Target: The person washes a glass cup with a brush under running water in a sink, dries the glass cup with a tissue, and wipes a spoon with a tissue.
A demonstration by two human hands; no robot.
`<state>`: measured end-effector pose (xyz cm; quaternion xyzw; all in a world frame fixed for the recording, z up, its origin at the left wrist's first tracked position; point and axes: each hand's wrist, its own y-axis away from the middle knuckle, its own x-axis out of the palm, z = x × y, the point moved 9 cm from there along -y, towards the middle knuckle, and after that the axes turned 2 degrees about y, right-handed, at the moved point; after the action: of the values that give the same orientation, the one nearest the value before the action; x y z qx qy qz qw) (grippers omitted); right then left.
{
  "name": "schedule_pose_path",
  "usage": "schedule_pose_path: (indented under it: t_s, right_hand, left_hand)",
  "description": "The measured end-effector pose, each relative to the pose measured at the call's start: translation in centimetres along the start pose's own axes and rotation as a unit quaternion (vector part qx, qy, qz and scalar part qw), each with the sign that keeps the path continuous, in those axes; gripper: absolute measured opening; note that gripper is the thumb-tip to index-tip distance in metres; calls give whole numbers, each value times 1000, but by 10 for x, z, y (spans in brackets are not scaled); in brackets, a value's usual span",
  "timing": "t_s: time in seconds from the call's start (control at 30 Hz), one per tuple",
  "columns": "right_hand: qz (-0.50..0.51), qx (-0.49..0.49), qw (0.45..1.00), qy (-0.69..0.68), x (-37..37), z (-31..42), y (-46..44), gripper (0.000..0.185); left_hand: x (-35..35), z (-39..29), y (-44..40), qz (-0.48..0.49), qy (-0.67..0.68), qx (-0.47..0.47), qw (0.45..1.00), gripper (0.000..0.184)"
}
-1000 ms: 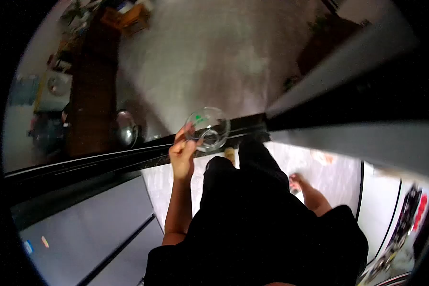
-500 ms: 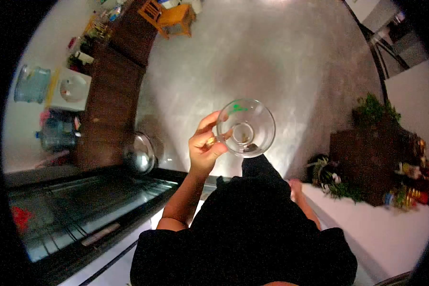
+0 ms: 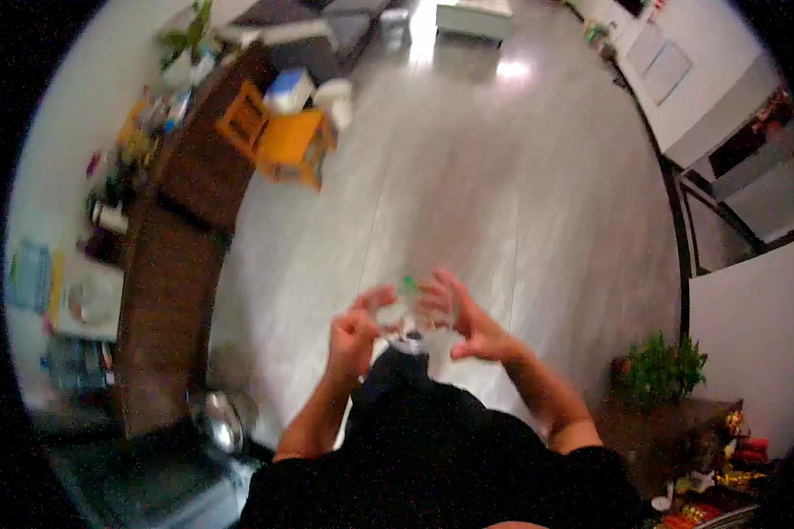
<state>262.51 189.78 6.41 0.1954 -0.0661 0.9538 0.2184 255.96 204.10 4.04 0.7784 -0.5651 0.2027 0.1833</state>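
A clear glass bowl (image 3: 406, 309) with a small green print is up in front of my black shirt, blurred by motion. My left hand (image 3: 355, 335) is closed on its left side, with the fingers around the rim. On the other side, my right hand (image 3: 469, 322) is raised with its fingers spread and its thumb apart. Some of the right fingers overlap the glass, and whether they touch it I cannot tell.
A dark brown cabinet (image 3: 169, 295) runs along the left, with an orange wooden chair (image 3: 289, 141) at its far end. At lower left a shiny round metal object (image 3: 223, 421) stands near a dark glossy surface (image 3: 141, 485). A green plant (image 3: 666, 366) is at right.
My right hand has come up from my side to the glass bowl. The bowl and my left hand are lower in view, and the camera has tilted up to show more of the room.
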Motion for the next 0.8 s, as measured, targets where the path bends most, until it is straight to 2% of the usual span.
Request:
schedule_pose_path:
  t_s: [0.03,0.1,0.2,0.3,0.37,0.43,0.5,0.6,0.7,0.73,0.8]
  right_hand:
    - [-32,-7,999,-21,-35,18,-21,121]
    - [-128,10,991,-35,-116,63,-48,124]
    - [-233,-18,971,-44,-230,126,-68,124]
    - [-304,-66,950,-27,-355,170,-68,122]
    - [-330,-94,939,-14,-448,200,-95,120]
    - [-342,-105,934,-3,-530,228,-113,117]
    - [-299,-82,950,14,-593,266,-147,117]
    - [-203,-50,977,46,-694,321,-226,113]
    - [-98,14,993,63,-770,365,-328,118]
    - [-48,-5,996,69,-803,387,-364,101]
    - [11,53,998,37,-886,390,-417,86]
  left_hand:
    - [23,-2,-46,41,26,0,999,31]
    - [70,3,-145,88,-9,-26,996,24]
    - [145,27,-280,175,-86,-111,974,28]
    - [225,70,-402,308,-181,-119,927,26]
    - [263,106,-490,331,-203,-179,904,28]
    - [288,141,-568,341,-204,-192,897,26]
    - [312,147,-630,342,-157,-184,908,24]
    - [341,141,-741,219,-81,-223,946,27]
    - [337,121,-840,106,-42,-215,970,28]
    - [339,124,-883,85,11,-204,975,26]
    - [332,127,-950,69,66,-198,976,25]
